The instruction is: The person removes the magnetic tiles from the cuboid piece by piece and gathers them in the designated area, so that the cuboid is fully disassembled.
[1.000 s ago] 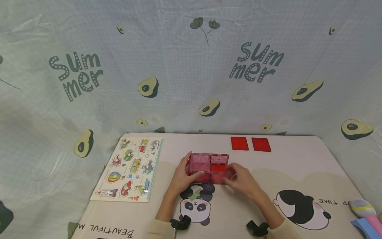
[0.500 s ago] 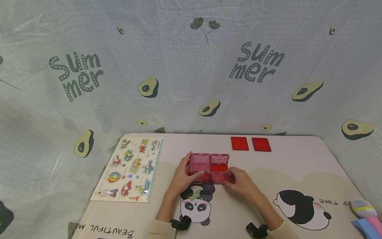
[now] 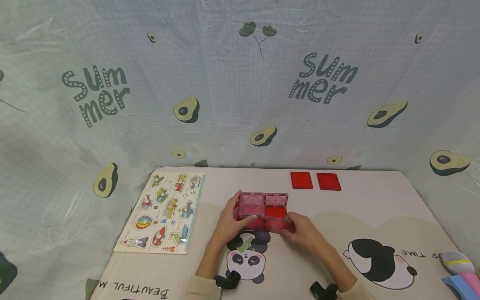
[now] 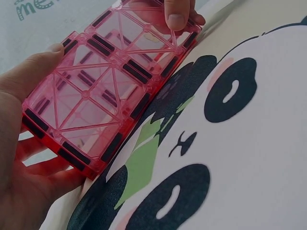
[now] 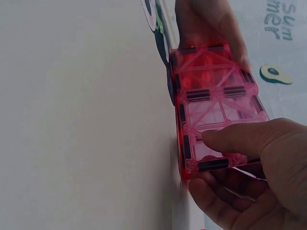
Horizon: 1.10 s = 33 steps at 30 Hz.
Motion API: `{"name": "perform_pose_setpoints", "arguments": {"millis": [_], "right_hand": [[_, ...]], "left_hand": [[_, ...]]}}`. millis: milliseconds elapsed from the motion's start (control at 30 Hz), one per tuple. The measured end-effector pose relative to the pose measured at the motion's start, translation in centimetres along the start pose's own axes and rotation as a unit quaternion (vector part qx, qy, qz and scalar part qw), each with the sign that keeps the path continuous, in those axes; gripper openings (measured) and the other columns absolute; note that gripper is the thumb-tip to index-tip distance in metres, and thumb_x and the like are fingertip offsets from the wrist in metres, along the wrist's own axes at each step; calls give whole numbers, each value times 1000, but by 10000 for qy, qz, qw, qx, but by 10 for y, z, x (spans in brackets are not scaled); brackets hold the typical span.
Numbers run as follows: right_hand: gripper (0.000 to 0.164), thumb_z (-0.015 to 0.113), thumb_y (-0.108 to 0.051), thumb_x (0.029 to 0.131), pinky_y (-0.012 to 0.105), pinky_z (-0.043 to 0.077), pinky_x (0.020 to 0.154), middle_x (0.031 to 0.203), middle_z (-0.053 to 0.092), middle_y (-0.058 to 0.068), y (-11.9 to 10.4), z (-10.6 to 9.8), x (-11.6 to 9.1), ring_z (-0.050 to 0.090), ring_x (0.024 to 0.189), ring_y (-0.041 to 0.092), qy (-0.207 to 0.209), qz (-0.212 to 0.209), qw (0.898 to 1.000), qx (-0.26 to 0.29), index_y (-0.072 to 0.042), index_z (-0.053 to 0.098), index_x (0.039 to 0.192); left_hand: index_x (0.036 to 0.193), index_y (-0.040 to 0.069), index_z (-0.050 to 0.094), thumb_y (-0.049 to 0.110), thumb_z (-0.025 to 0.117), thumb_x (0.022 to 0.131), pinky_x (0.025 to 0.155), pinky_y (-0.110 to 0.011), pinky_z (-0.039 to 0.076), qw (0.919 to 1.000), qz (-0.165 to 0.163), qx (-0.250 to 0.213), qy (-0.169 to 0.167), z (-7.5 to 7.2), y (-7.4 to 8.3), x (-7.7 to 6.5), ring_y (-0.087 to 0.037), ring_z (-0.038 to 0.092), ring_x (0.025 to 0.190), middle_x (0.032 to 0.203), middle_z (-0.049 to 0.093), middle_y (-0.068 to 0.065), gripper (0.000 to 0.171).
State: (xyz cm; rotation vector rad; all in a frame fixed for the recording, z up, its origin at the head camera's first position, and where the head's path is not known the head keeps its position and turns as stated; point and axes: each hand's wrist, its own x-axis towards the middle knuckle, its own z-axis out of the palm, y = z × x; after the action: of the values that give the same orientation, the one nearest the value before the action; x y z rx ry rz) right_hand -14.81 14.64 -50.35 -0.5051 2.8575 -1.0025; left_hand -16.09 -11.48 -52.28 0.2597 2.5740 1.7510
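A two-part box of translucent pink and red magnetic tiles (image 3: 252, 204) stands near the middle of the table. Its left part has a pink tile on top. The right part is open above, showing a red tile (image 3: 275, 212) at its bottom. My left hand (image 3: 228, 221) grips the left end, thumb over the front top edge and fingers round the side. At the front right corner, my right hand (image 3: 305, 231) holds a pink magnetic tile (image 5: 223, 112), with its thumb (image 5: 230, 139) on the tile's face and its fingers curled at the side and below.
Two loose red square magnetic tiles (image 3: 301, 180) lie side by side at the back. A board with vehicle pictures (image 3: 165, 212) lies on the left. Several coloured toy pieces (image 3: 459, 266) stand at the right edge. A patterned cloth (image 3: 225, 83) hangs behind the table.
My right hand has shifted slightly down and closer round the front right tile, which now sits a little further out at its right end. The left hand keeps its place.
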Motion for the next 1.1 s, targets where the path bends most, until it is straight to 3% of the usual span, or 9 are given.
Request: {"name": "perform_pose_setpoints", "arguments": {"millis": [767,1100], "right_hand": [[24,79,-13,84,18,41,57,72,49,-8,10,0,-4,44,67,3,-300,-626,9976,-33,-12,58,97],[23,80,-15,84,18,47,62,76,59,-9,12,-3,-7,50,69,6,-218,-194,9995,-124,-14,62,99]], "left_hand": [[159,19,25,48,78,81,108,-50,49,10000,-5,86,-6,1,0,-1,-36,47,141,156,39,-10,98],[159,20,25,47,78,82,108,-50,49,10000,-16,71,0,1,-1,-1,-36,47,141,157,38,-9,98]]}}
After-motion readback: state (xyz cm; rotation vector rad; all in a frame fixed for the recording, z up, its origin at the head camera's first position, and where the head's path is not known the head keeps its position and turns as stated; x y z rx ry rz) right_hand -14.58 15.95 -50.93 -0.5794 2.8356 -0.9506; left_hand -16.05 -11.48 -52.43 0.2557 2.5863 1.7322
